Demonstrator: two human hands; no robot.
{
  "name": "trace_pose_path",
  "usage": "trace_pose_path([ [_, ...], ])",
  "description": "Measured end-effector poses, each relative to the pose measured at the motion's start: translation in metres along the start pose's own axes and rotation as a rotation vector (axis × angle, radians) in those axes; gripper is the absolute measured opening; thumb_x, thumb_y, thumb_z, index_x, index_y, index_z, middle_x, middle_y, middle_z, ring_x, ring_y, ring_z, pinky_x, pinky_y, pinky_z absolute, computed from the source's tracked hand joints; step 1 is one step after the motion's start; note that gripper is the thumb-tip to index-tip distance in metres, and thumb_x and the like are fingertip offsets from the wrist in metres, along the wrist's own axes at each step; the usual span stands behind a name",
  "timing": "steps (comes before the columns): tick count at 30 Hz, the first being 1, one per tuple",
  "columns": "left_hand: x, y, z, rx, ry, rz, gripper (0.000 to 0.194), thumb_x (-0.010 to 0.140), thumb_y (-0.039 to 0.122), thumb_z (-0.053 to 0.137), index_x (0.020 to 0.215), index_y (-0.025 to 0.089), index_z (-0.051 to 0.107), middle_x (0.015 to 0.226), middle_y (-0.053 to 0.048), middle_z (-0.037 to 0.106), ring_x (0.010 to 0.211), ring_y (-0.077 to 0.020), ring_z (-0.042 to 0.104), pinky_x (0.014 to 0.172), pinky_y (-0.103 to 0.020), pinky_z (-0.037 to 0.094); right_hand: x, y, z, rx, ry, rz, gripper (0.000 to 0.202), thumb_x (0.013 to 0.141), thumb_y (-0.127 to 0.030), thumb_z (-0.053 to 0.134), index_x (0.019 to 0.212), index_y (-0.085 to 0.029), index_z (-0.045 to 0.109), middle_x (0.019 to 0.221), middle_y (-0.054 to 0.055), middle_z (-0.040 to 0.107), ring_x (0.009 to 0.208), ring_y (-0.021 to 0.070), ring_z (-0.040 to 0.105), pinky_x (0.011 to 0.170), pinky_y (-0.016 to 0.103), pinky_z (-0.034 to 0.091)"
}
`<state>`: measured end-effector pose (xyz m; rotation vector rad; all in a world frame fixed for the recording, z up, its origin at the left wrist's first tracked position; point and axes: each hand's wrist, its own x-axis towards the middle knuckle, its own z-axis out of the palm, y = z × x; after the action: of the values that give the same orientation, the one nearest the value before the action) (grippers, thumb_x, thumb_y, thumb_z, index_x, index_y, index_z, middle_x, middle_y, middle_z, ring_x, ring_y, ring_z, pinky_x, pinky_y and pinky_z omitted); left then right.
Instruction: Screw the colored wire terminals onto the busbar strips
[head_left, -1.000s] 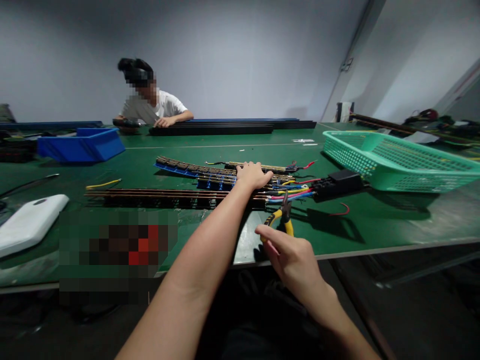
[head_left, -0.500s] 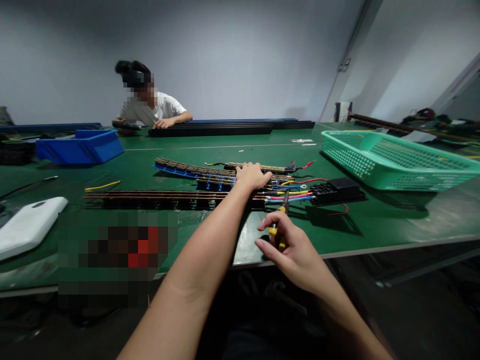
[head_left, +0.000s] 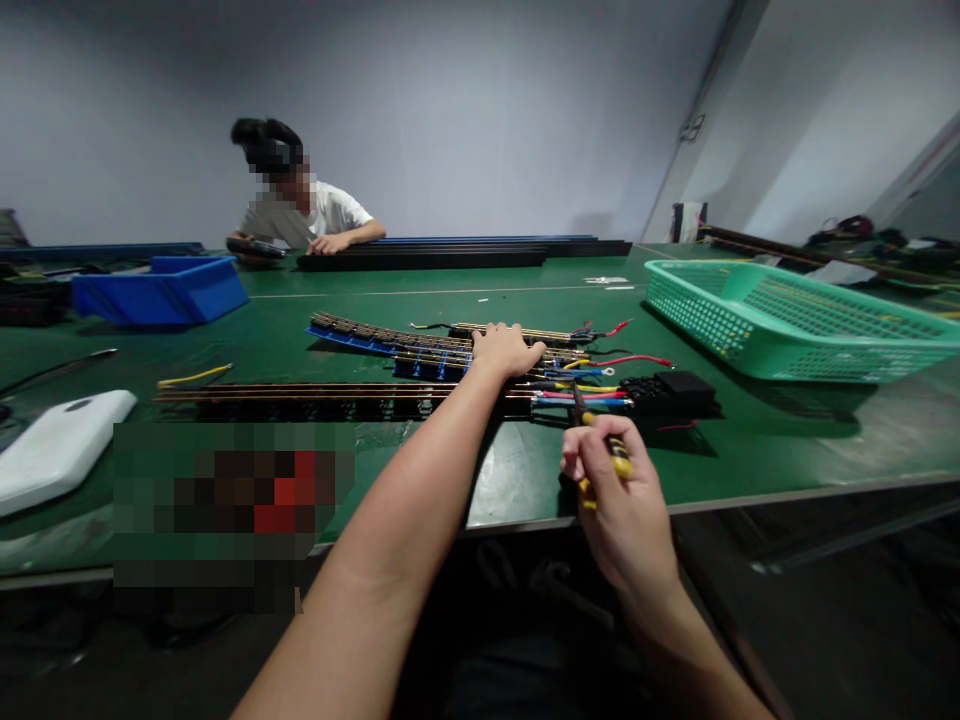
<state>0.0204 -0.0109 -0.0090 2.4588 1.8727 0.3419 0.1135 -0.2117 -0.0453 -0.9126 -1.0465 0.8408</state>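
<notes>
My left hand (head_left: 504, 350) lies over several narrow strips, fingers spread, palm down. Beneath and beside it are a blue-backed strip (head_left: 360, 336) with metal rails and a short black strip (head_left: 457, 330) with red wire ends. Closer to me runs a long black strip (head_left: 337, 393) with copper-coloured rods. Yellow, red and blue wires (head_left: 581, 398) link its right end to a black block (head_left: 671, 393). My right hand (head_left: 622, 510) is closed around pliers (head_left: 621, 460) with yellow-and-black handles. Their dark jaws point at those wires; whether they touch is unclear.
A green mesh basket (head_left: 757, 340) stands right, a blue bin (head_left: 161, 292) left. A white power-bank-like case (head_left: 64, 450) lies front left by a blurred-out patch. Across the green table (head_left: 420, 290), a co-worker (head_left: 315, 215) leans over black bars (head_left: 427, 259).
My right hand has turned over, moved right and closed its fingers around the pliers. The long strip and the black block have shifted slightly left. My left hand stays in place.
</notes>
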Motion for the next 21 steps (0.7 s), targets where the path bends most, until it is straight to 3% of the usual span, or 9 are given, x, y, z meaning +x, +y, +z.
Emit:
trace_pose_path([
  [2, 0.000, 0.000, 0.000, -0.001, 0.002, 0.005, 0.068, 0.091, 0.063, 0.031, 0.133, 0.017, 0.058, 0.142, -0.018, 0.056, 0.133, -0.0349, 0.048, 0.110, -0.052, 0.035, -0.010, 0.003, -0.002, -0.202, -0.083, -0.079, 0.020, 0.092, -0.041, 0.065, 0.095, -0.025, 0.053, 0.083, 0.000, 0.062, 0.061, 0.0113, 0.053, 0.055, 0.022, 0.045],
  [5, -0.001, 0.000, 0.000, -0.003, 0.011, 0.009, 0.070, 0.091, 0.064, 0.030, 0.133, 0.015, 0.058, 0.142, -0.019, 0.057, 0.132, -0.0359, 0.049, 0.109, -0.053, 0.036, -0.028, 0.003, -0.006, -0.425, -0.151, -0.260, 0.020, 0.092, -0.029, 0.065, 0.108, -0.027, 0.054, 0.089, 0.002, 0.066, 0.057, 0.0122, 0.054, 0.051, 0.023, 0.045],
  [10, 0.000, 0.000, 0.000, -0.001, 0.007, 0.015, 0.070, 0.091, 0.064, 0.030, 0.134, 0.016, 0.057, 0.142, -0.019, 0.056, 0.132, -0.0359, 0.048, 0.109, -0.053, 0.036, -0.035, -0.011, -0.012, -0.476, -0.170, -0.419, 0.028, 0.089, -0.019, 0.067, 0.114, -0.029, 0.056, 0.091, 0.002, 0.067, 0.056, 0.0111, 0.054, 0.055, 0.025, 0.048],
  [16, 0.000, 0.000, -0.003, 0.004, -0.004, 0.012, 0.071, 0.090, 0.065, 0.030, 0.133, 0.016, 0.058, 0.141, -0.019, 0.057, 0.131, -0.0354, 0.050, 0.109, -0.053, 0.036, 0.011, -0.021, -0.021, -0.273, -0.133, -0.262, 0.021, 0.092, -0.031, 0.067, 0.110, -0.026, 0.057, 0.085, 0.001, 0.068, 0.062, 0.0125, 0.058, 0.055, 0.023, 0.046],
  [21, -0.002, 0.001, -0.004, 0.004, -0.005, 0.015, 0.071, 0.090, 0.064, 0.031, 0.133, 0.015, 0.058, 0.141, -0.019, 0.056, 0.131, -0.0362, 0.049, 0.109, -0.053, 0.036, 0.043, -0.012, -0.027, -0.350, -0.240, -0.149, 0.027, 0.091, -0.044, 0.065, 0.102, -0.019, 0.063, 0.072, 0.002, 0.070, 0.051, 0.0110, 0.051, 0.047, 0.022, 0.038],
])
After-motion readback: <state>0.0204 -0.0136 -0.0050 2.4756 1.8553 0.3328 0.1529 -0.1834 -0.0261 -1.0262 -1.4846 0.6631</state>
